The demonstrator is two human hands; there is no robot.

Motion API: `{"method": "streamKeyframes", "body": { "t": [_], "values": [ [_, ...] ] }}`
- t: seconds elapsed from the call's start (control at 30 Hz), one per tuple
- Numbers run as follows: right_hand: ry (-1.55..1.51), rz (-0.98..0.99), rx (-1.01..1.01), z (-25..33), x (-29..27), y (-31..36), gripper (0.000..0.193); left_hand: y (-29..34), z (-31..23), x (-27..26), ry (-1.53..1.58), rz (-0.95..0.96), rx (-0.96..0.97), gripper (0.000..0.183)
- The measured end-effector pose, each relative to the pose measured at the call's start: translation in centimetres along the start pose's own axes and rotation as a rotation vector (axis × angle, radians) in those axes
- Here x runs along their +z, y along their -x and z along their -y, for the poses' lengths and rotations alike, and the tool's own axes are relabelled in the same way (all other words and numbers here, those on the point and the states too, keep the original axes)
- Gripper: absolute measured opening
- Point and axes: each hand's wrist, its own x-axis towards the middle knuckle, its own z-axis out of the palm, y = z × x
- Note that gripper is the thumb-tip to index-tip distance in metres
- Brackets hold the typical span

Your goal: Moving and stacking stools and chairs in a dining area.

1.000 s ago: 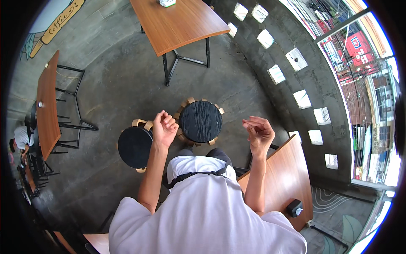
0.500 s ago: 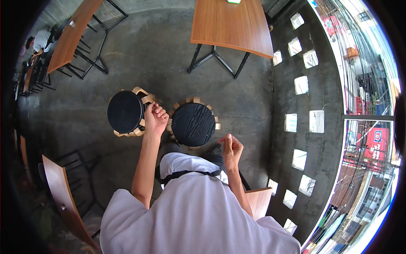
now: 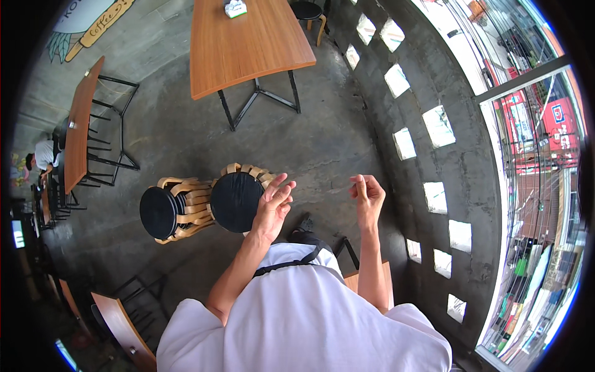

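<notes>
My left hand (image 3: 273,211) is raised in front of my body with its fingers loosely bent and apart, holding nothing. Behind it in the picture stands a stack of stools with a round black seat (image 3: 235,201) and bent wooden legs; the hand overlaps the seat's right edge, and I cannot tell whether they touch. My right hand (image 3: 369,195) is held up farther right, its fingers curled in and its thumb against them, with no object showing in it. To the left is a second stool stack (image 3: 162,212), also black-topped with wooden legs, close beside the first.
Ahead stands a wooden table (image 3: 251,53) on black metal legs, a small white-and-green item (image 3: 235,8) on it. Another table (image 3: 83,133) is at the left, near a bending person (image 3: 46,154). A concrete wall with square openings (image 3: 439,126) runs along the right. A tabletop (image 3: 124,328) is at lower left.
The view has swung, so the tables and stools ahead appear farther left. My left hand has moved off the gap between the stacks, its fingers spreading; both hands sit farther right in view.
</notes>
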Motion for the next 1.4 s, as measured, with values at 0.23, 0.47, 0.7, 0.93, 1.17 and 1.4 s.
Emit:
{"method": "streamKeyframes", "body": {
  "t": [0.23, 0.47, 0.7, 0.93, 1.17, 1.4],
  "values": [
    [-0.039, -0.186, 0.034, -1.6, -5.7, -0.1, 0.027, -4.8, 0.0, 5.6, 0.335, 0.48, 0.072, 0.029],
    [0.005, -0.157, 0.141, -3.3, -6.4, -1.9, 0.026, -11.4, -1.6, 5.1, 0.396, 0.225, -0.08, 0.029],
    [0.095, -0.049, 0.14, -2.2, -3.3, -11.8, 0.027, -19.4, -1.8, 0.2, 0.556, 0.069, -0.228, 0.024],
    [0.143, -0.004, 0.003, 0.7, 2.7, -27.5, 0.017, -30.2, -10.0, 8.1, 0.618, 0.166, -0.134, 0.024],
    [0.106, 0.076, -0.157, 6.1, 9.3, -41.4, 0.014, -39.5, -21.7, 17.7, 0.634, 0.325, 0.074, 0.031],
    [0.11, 0.305, -0.109, 4.5, 14.4, -51.5, 0.014, -45.3, -26.0, 18.3, 0.631, 0.282, 0.328, 0.031]
  ]
}}
